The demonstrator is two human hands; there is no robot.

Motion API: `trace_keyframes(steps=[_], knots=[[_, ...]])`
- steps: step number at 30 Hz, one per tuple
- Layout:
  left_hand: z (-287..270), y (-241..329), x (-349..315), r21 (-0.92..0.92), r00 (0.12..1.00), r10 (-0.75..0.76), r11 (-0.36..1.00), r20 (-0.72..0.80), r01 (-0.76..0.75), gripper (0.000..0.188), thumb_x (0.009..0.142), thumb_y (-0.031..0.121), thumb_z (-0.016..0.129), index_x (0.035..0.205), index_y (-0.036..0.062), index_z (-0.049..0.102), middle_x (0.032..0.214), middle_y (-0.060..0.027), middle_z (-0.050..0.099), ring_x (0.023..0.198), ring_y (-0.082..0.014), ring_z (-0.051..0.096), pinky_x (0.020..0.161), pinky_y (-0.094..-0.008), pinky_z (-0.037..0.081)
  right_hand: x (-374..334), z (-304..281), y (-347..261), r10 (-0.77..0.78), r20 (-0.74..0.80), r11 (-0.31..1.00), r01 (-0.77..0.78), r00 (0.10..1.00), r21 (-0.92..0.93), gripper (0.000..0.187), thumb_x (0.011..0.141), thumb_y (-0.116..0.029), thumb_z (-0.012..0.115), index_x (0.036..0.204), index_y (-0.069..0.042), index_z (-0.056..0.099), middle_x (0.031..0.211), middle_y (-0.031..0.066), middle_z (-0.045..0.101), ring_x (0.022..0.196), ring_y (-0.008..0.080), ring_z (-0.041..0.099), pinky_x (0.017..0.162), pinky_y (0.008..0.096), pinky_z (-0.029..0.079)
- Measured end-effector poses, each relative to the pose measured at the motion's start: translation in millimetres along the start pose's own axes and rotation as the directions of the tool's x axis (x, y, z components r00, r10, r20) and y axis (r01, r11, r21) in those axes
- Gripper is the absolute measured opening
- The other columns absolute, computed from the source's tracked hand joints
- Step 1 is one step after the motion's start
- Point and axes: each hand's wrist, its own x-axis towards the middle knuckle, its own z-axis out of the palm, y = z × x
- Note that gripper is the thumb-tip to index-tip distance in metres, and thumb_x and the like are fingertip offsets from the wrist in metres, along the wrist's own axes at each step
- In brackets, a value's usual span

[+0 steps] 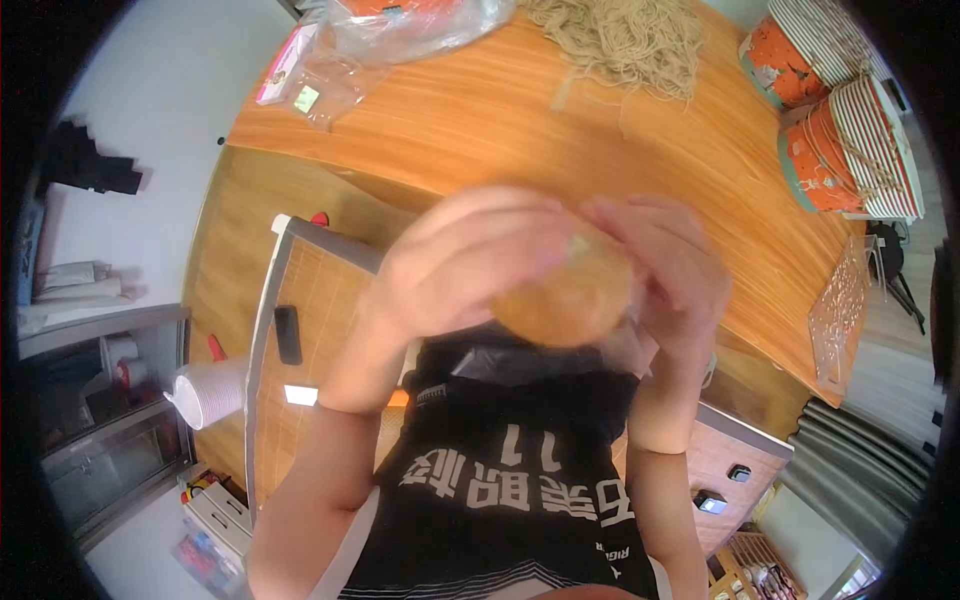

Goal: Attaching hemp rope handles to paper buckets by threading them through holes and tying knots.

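Note:
In front of my chest, both hands are raised around a round, yellow-brown thing (572,305), blurred by motion, whose kind I cannot make out. My left hand (470,258) curls over its left and upper side, fingers bent. On its right side my right hand (678,262) grips with bent fingers. Crumpled clear plastic (622,348) shows below the round thing, beside my right hand. A small pale green spot shows at its upper edge, between the hands. The fingertips are smeared.
A wooden table (450,115) lies ahead, carrying a heap of tan string (625,40), a clear plastic bag (420,35) and stacked orange paper buckets (815,165) with string. A clear plastic sheet (838,310) hangs by the right edge. At left are a phone (288,335) and stacked white cups (210,390).

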Motion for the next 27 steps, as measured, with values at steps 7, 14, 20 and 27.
trace_keyframes(steps=[7,14,20,27], knots=[[18,14,10,-0.21,0.966,0.054,0.971,-0.254,-0.11,0.028,0.075,0.007,0.075,0.102,-0.0019,0.072,0.115,-0.0179,0.07,0.105,-0.0363,0.069,0.088,-0.0428,0.058,4,-18,-19,-0.007,-0.011,0.982,0.004,1.0,-0.189,0.025,0.067,-0.011,0.079,0.092,-0.013,0.078,0.079,0.0002,0.074,0.094,0.0198,0.072,0.09,0.038,0.053],[15,5,11,0.091,0.982,0.149,0.986,-0.112,-0.139,0.034,0.074,0.007,0.077,0.107,-0.0012,0.072,0.114,-0.016,0.071,0.104,-0.0338,0.07,0.092,-0.0441,0.056,-3,-7,-17,0.044,-0.13,0.998,-0.05,0.991,-0.047,0.033,0.073,-0.001,0.072,0.105,-0.01,0.075,0.101,0.004,0.076,0.105,0.0265,0.07,0.097,0.0425,0.05],[32,3,11,-0.093,0.97,0.114,0.986,-0.217,-0.137,0.037,0.077,0.009,0.075,0.113,-0.0005,0.07,0.114,-0.0165,0.07,0.101,-0.0331,0.069,0.092,-0.0437,0.056,-17,-52,-37,0.388,-0.132,0.853,-0.301,0.912,0.425,0.034,0.092,-0.017,0.061,0.115,0.008,0.062,0.123,0.0338,0.063,0.124,0.0447,0.058,0.11,0.0485,0.041],[29,15,5,-0.145,0.984,0.042,0.987,-0.174,-0.068,0.034,0.078,0.011,0.076,0.11,0.0012,0.072,0.116,-0.0166,0.069,0.101,-0.0334,0.069,0.091,-0.0445,0.057,9,-72,-20,0.146,0.459,0.936,-0.273,0.877,0.223,0.056,0.083,-0.04,0.075,0.11,0.009,0.069,0.117,0.027,0.068,0.119,0.0405,0.062,0.107,0.0485,0.044]])
